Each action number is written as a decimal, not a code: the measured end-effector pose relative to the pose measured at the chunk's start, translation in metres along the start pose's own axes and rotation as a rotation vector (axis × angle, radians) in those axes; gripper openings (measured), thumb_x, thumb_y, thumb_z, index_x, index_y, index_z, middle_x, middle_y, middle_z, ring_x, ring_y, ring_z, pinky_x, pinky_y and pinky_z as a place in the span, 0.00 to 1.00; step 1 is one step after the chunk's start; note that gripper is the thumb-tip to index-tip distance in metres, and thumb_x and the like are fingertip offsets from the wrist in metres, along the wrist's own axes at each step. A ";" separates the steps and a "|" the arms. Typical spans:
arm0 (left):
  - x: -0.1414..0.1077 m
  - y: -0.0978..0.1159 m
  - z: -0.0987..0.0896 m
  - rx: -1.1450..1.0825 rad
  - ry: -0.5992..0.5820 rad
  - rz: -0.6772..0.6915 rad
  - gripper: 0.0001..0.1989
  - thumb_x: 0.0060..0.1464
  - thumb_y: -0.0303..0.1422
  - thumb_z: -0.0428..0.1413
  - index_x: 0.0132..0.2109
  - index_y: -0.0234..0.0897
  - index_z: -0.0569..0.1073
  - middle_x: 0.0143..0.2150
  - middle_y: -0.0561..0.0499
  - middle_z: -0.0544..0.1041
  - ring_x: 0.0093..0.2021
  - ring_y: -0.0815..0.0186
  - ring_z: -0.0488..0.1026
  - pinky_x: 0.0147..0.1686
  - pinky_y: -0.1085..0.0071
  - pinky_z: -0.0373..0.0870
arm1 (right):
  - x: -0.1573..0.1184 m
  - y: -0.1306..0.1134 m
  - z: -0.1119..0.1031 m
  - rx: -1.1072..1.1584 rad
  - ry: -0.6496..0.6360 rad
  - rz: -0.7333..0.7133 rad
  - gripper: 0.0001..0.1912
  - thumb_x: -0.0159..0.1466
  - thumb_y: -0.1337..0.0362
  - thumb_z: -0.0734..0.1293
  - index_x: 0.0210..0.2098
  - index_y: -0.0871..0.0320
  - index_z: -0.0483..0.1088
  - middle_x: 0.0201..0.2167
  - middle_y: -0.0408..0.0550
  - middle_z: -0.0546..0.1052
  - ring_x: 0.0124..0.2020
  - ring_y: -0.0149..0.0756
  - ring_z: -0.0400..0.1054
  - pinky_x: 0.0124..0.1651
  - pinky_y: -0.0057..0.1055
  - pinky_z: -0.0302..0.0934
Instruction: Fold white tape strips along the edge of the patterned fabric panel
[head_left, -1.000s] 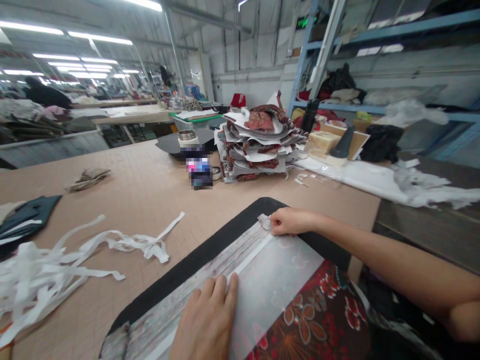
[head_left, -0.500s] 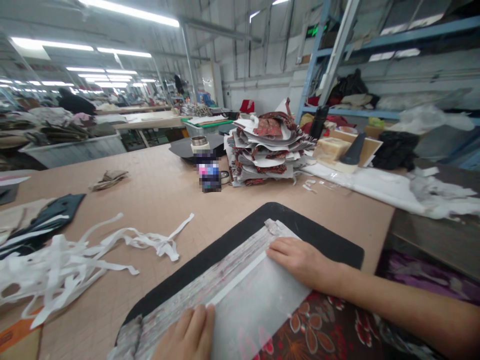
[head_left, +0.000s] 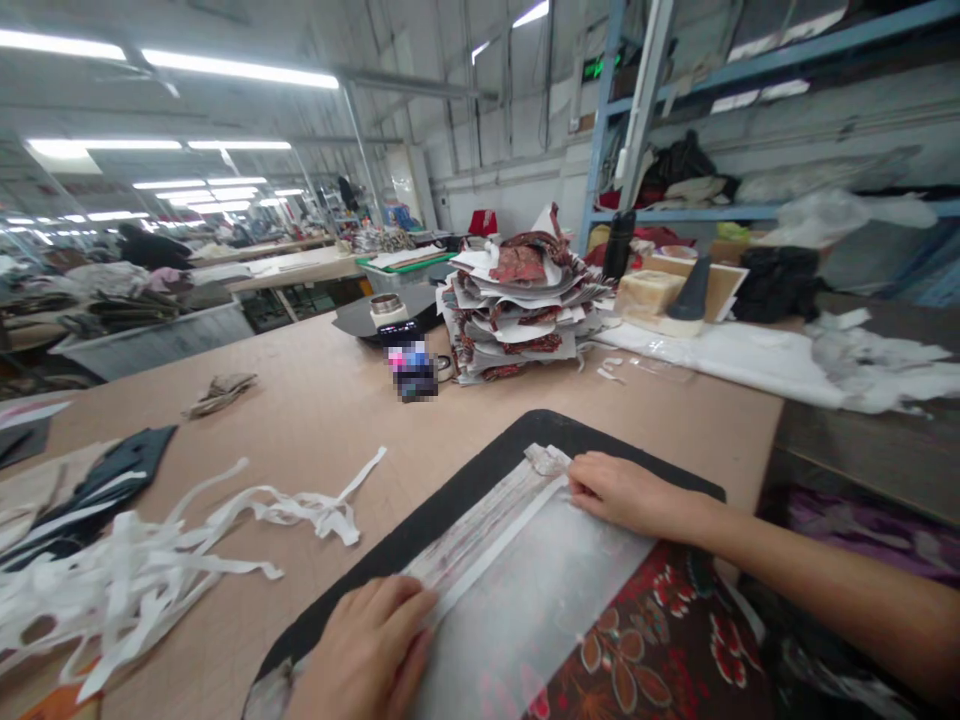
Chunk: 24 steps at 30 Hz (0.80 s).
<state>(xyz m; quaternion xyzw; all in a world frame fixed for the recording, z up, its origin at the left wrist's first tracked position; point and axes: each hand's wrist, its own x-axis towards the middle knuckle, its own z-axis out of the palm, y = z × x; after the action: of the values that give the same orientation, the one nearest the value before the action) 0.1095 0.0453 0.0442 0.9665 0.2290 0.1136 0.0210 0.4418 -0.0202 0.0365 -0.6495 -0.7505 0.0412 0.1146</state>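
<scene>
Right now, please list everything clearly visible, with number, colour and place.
Table: one, brown, centre
Board: one, black, on table
Floral fabric: one, dark red, lower right
Translucent sheet: one, whitish, between hands
Loose strips: several, white, table's left
Fabric stack: one, red-white, table's back
Container: one, white, left of stack
Cone: one, dark grey, right of stack
Shelving: one, blue, right
Lights: several, white, upper left
Left hand: one, sheet's near end
Right hand: one, sheet's far end

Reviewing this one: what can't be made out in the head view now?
All in the head view:
White strip: nearer stretch hidden by the left hand.
Right hand: whether its fingertips pinch anything is hidden by the hand itself.
Floral cloth: cut off by the bottom edge.
Pixelated item: details masked by blocks.
Green sign: too small and blurred to read.
</scene>
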 end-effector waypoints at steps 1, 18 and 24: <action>0.023 0.008 0.000 -0.055 0.019 0.029 0.12 0.58 0.27 0.45 0.46 0.41 0.69 0.43 0.48 0.71 0.41 0.62 0.69 0.40 0.66 0.69 | -0.003 0.001 0.004 -0.026 0.052 -0.031 0.05 0.59 0.69 0.60 0.27 0.59 0.64 0.27 0.46 0.69 0.30 0.34 0.62 0.33 0.30 0.57; 0.133 0.065 0.048 0.043 -0.060 0.053 0.10 0.59 0.22 0.46 0.42 0.30 0.70 0.39 0.46 0.69 0.40 0.60 0.66 0.39 0.66 0.66 | -0.006 0.001 0.012 0.027 0.153 -0.148 0.11 0.64 0.73 0.56 0.40 0.60 0.69 0.39 0.50 0.72 0.42 0.36 0.63 0.45 0.35 0.62; 0.126 0.076 0.046 0.197 -0.139 0.087 0.12 0.56 0.19 0.46 0.46 0.26 0.69 0.39 0.43 0.69 0.39 0.56 0.66 0.36 0.62 0.69 | -0.004 0.001 0.006 0.031 0.071 -0.171 0.15 0.65 0.70 0.55 0.48 0.56 0.67 0.44 0.50 0.70 0.45 0.36 0.62 0.47 0.34 0.60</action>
<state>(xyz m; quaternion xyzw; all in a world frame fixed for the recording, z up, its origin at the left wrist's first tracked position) 0.2628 0.0347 0.0327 0.9785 0.1948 0.0239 -0.0634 0.4418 -0.0237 0.0298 -0.5822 -0.7980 0.0196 0.1544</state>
